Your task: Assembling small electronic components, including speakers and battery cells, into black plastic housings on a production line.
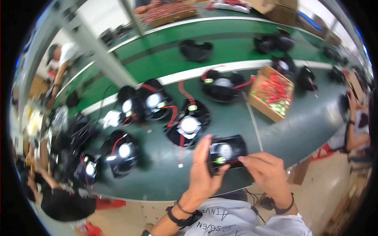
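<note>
Both my hands hold one black fan-like part (227,151) with a round silver centre, just above the near edge of the grey-green workbench (157,173). My left hand (204,169) grips its left side, thumb on top. My right hand (265,171) pinches its right end, fingers over the lower edge. A similar black part (188,125) with red wires lies on the bench right behind it.
Several more black parts with red wires lie across the bench (151,103) and at the left (120,151). A cardboard box (271,92) of small red pieces stands at the right. A green conveyor belt (165,59) runs behind. Other people work at left (59,59) and right (356,118).
</note>
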A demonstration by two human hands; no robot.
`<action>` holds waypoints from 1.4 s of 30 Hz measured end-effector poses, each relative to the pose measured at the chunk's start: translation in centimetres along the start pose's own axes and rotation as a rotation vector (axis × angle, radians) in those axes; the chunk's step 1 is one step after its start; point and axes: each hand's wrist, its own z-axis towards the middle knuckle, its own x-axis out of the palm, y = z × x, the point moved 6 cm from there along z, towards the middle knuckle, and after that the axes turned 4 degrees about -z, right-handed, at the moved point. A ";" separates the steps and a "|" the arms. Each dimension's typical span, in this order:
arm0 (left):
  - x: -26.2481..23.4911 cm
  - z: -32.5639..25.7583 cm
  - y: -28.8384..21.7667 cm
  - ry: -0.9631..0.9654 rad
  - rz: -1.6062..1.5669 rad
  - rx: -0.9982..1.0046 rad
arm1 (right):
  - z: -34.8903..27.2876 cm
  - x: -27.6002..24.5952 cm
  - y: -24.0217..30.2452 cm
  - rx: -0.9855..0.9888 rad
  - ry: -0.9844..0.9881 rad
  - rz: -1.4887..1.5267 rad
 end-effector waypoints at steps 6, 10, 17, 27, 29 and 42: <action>2.3 0.4 -1.1 0.031 0.046 0.134 | -1.8 -1.4 -0.9 0.053 -0.124 -0.045; 2.5 0.1 -1.3 0.060 0.107 0.165 | -2.9 -0.2 -1.9 0.129 -0.178 0.034; 2.3 -0.3 -2.0 0.068 0.171 0.217 | -4.1 0.6 -1.5 0.308 -0.250 0.165; 2.6 -0.4 -2.2 0.036 0.189 0.256 | -4.8 3.3 -2.8 0.605 -0.138 0.548; 2.7 -0.3 -2.5 0.009 0.181 0.273 | -5.2 3.9 -2.1 0.622 -0.199 0.515; 5.6 -0.8 -1.4 -0.326 -0.753 -0.645 | -6.6 4.2 3.1 0.007 -0.376 0.046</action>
